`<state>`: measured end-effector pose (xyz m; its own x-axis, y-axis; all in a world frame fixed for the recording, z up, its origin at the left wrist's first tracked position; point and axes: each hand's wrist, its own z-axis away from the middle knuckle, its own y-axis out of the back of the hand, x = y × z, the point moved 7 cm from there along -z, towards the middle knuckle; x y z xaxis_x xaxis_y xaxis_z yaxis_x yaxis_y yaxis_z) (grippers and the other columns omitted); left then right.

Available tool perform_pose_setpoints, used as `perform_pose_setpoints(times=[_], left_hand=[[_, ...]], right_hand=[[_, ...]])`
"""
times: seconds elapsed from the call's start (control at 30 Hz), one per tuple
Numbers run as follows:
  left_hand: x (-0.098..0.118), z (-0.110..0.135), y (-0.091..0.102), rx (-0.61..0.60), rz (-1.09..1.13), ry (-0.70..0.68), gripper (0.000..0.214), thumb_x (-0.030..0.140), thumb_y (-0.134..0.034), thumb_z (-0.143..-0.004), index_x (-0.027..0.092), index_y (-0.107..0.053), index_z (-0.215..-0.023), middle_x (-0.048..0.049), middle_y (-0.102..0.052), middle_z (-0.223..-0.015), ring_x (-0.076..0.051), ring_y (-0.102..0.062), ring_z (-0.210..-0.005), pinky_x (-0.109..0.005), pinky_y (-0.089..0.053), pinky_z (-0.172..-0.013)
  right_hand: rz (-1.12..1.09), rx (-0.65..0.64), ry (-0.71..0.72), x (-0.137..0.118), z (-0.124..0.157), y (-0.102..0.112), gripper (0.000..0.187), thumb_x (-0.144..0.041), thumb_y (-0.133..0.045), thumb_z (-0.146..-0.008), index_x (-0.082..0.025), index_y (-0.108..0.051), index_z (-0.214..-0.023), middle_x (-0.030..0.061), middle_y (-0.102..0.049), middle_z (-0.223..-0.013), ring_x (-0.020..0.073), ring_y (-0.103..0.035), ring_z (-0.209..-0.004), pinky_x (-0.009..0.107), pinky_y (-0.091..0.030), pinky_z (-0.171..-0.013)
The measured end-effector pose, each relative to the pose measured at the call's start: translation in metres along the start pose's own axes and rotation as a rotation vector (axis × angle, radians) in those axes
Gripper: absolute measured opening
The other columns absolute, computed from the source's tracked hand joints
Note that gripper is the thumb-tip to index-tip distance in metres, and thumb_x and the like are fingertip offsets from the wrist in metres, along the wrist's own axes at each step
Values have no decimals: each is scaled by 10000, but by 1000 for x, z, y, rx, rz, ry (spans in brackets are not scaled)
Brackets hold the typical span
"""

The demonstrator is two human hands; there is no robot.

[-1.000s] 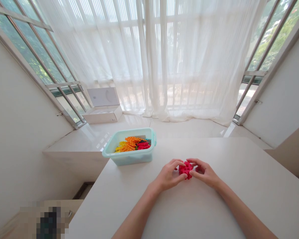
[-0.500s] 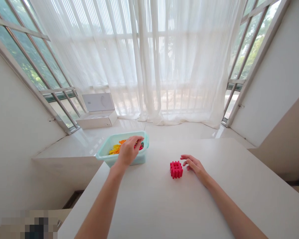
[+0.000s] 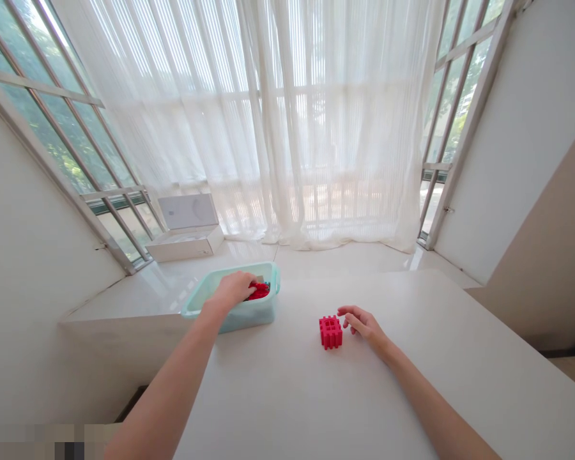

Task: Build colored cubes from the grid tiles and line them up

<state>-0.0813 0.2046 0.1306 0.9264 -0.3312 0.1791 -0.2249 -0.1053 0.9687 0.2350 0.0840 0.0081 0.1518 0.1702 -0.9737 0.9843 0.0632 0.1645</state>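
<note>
My left hand [image 3: 233,289] reaches down into a pale turquoise plastic bin [image 3: 249,316], with its fingers bent over red plastic pieces [image 3: 259,292] inside. Its fingertips are partly hidden, so I cannot tell whether they grip a piece. A red block cube [image 3: 330,333] with notched edges and a window-like pattern on one face sits on the white table. Just right of the cube is my right hand [image 3: 363,322], its fingers loosely bent and apart, holding nothing. A narrow gap separates the fingers from the cube.
The bin stands at the left edge of the white table [image 3: 393,396]. Behind it, an open white box [image 3: 186,243] rests on the glossy ledge [image 3: 306,259]. Sheer white curtains [image 3: 316,140] hang beyond, with barred windows on both sides.
My left hand has moved left and lower into the bin, now covering the yellow and orange pieces and exposing more red. My right hand keeps its place beside the cube. The camera view has shifted slightly.
</note>
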Motion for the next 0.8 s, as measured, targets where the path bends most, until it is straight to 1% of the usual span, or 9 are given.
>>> perform_pose_setpoints(times=[0.13,0.2,0.27,0.33,0.43,0.5,0.57,0.67,0.8], left_hand=[[-1,5,7,11,-96,34,206,360,-562,-797,239,-699,-701,-43,-698,-714,-217,-619,-688,-265,-336,-573],[5,10,14,92,-133,46,224,348,-524,-850,250,-720,-804,-49,-725,-790,-229,-638,-751,-268,-359,-590],[19,21,23,273,-126,23,241,339,-501,-899,248,-724,-895,-55,-742,-880,-238,-656,-813,-280,-402,-623],[42,40,26,497,-40,-63,234,335,-507,-929,241,-716,-978,-60,-746,-981,-234,-670,-889,-295,-460,-695],[88,74,7,700,168,-339,198,293,-532,-947,250,-704,-1034,-52,-740,-1067,-203,-681,-965,-313,-506,-855],[117,93,-17,706,252,-514,196,240,-564,-932,259,-690,-1082,-55,-731,-1100,-191,-688,-974,-308,-525,-864],[137,105,-39,687,313,-602,237,200,-585,-917,269,-670,-1127,-62,-724,-1116,-190,-693,-974,-306,-543,-843],[151,113,-61,645,387,-627,286,188,-594,-909,284,-644,-1174,-70,-711,-1148,-198,-694,-988,-315,-565,-826],[154,115,-74,572,448,-608,326,188,-582,-913,298,-620,-1217,-76,-697,-1179,-205,-692,-1013,-328,-582,-845]], right_hand=[[9,-4,-5,-2,0,-1,407,-541,-535,-879,-220,-681,-1082,83,-704,-1069,208,-650,-831,337,-521,-709],[16,4,-9,-3,0,-1,398,-533,-539,-882,-219,-684,-1077,79,-709,-1036,208,-651,-817,348,-523,-720],[20,21,-12,-3,1,0,386,-526,-546,-882,-221,-685,-1072,74,-711,-1012,209,-647,-820,355,-522,-732],[28,45,-12,-3,1,2,371,-519,-559,-881,-225,-683,-1069,71,-709,-1000,210,-641,-830,357,-522,-742],[51,68,17,-9,4,3,345,-494,-596,-872,-228,-680,-1076,70,-702,-1005,199,-632,-823,354,-528,-753],[49,53,74,-18,7,0,361,-457,-647,-848,-236,-659,-1133,78,-684,-1083,189,-623,-824,348,-535,-752],[29,20,131,-28,11,-5,486,-404,-714,-802,-258,-594,-1250,90,-647,-1191,184,-612,-838,342,-540,-737],[50,-17,169,-38,16,-13,594,-338,-784,-739,-288,-564,-1288,83,-634,-1212,192,-607,-862,334,-530,-718],[88,-14,195,-43,18,-15,489,-310,-796,-721,-291,-638,-1184,63,-648,-1131,195,-609,-837,320,-513,-670]])
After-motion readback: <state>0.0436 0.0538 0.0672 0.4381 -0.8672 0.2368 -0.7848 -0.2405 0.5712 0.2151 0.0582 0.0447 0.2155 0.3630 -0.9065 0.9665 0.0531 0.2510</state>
